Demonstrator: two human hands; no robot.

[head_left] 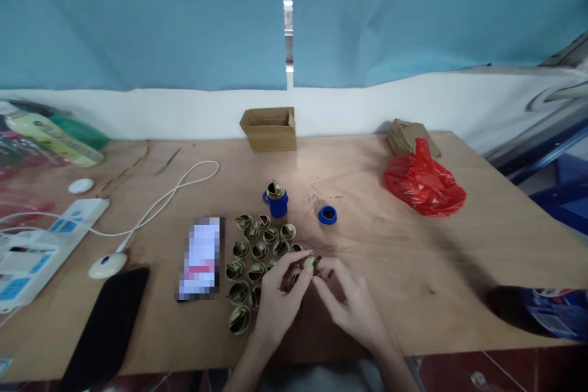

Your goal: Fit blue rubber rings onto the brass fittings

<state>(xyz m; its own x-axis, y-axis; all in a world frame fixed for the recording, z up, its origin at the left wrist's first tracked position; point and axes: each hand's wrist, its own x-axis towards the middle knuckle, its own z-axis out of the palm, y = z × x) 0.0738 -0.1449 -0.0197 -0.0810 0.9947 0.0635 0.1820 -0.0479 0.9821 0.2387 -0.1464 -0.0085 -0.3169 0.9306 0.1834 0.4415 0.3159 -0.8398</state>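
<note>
1. Brass-coloured part (pixel 310 263) lies at 3 o'clock from phone (pixel 201 260); left hand (pixel 283 297) and right hand (pixel 351 301) pinch it between fingertips.
2. Judged light, stiff, possibly slippery.
3. Best hold: outer edge, thumb opposing forefinger.

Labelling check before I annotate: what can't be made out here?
All in the head view:
- Metal part: mostly covered by the left hand and right hand.
- Some metal cups: partly behind the left hand.
- Phone: screen pixelated.
- Bottle: one end cut off by the right edge.
- Thin bits: too small to count.
</note>
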